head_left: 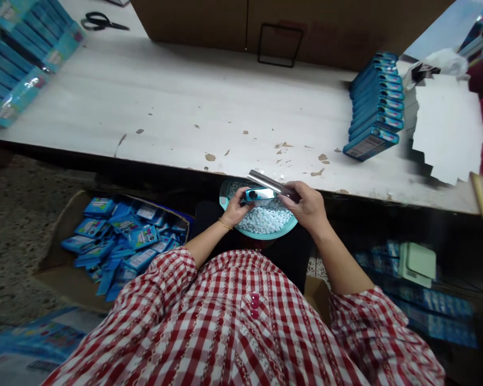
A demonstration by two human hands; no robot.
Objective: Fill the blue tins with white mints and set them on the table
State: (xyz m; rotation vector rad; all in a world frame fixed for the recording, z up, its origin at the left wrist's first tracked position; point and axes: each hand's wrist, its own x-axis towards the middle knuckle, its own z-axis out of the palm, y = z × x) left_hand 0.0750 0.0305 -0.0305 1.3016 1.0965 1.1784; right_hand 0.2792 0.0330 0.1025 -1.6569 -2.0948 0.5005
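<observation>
My left hand (236, 208) is closed around a small blue box (261, 194), held over a turquoise basin (261, 236). Small pale blue and white pellets (263, 219) fill the basin, which sits at my lap. In my right hand (308, 208) is a metal tube (265, 181), gripped at its near end and slanting up to the left just above the box. Whether anything is inside the tube does not show. Fingers of both hands come close together at the box's right end.
On the white table (225, 112) stands a row of blue boxes (374, 107) at right, beside stacked white card (446, 128). Scissors (102, 22) and packed blue boxes (20, 59) lie at left. A carton (60, 252) of loose blue boxes sits by my left arm.
</observation>
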